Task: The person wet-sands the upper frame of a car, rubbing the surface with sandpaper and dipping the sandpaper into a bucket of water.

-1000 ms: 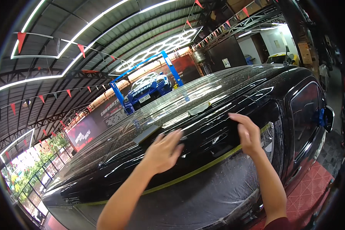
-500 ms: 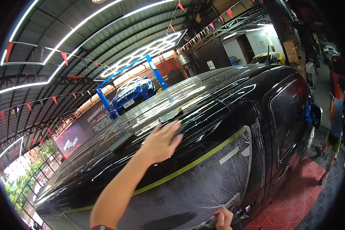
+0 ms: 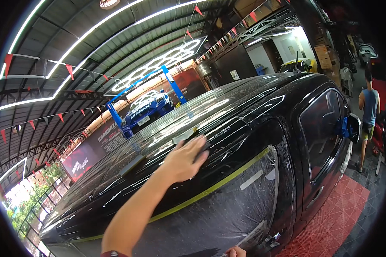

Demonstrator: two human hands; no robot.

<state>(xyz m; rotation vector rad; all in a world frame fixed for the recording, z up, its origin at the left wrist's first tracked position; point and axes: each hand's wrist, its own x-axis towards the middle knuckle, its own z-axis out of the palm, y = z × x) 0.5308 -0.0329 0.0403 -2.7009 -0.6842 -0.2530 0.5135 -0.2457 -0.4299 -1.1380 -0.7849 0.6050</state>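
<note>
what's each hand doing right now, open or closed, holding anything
Left hand: open, outstretched over the black vehicle; anything under the palm is hidden.
Right hand: cut off at the lower edge; cannot tell.

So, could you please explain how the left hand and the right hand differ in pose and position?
The left hand has its fingers extended over the upper side of the black vehicle, whereas the right hand appears to have its fingers bent. The left hand shows near the middle of the picture; the right hand sits at the lower edge, partly cut off. Both hands are bare.
</note>
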